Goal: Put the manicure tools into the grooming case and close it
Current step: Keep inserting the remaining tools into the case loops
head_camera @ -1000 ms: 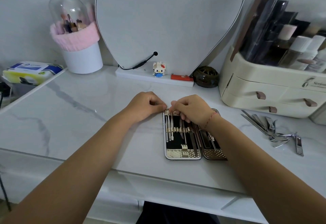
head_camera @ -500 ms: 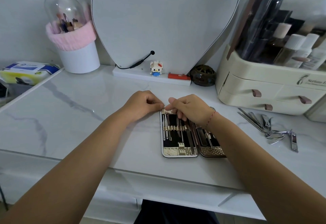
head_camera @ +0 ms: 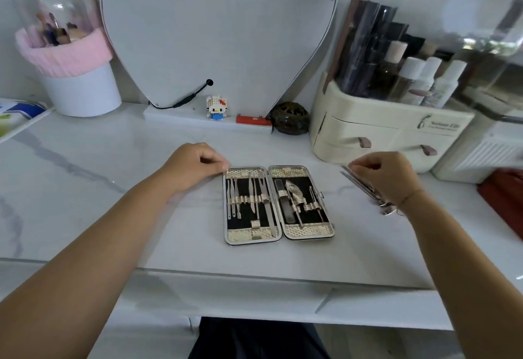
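Note:
The grooming case (head_camera: 278, 232) lies open flat on the marble table, gold-trimmed with black lining. Several slim steel tools (head_camera: 249, 197) sit under the elastic loops of its left half, and a file and nippers (head_camera: 294, 197) in its right half. My left hand (head_camera: 195, 165) rests curled at the case's top left corner, fingertips touching the rim. My right hand (head_camera: 387, 174) hovers over the pile of loose manicure tools (head_camera: 359, 182) to the right of the case, fingers pinched at a tool's upper end. Most of the pile is hidden under that hand.
A cream cosmetics organiser (head_camera: 382, 132) with bottles stands at the back right. A heart-shaped mirror (head_camera: 218, 33), a small toy figure (head_camera: 215, 107), a dark round jar (head_camera: 290, 118) and a brush holder (head_camera: 73, 75) line the back. A red object (head_camera: 501, 197) lies far right.
My right hand has left the case's left half and moved right to the loose tools. The case's right half is now uncovered. My left hand stays at the corner.

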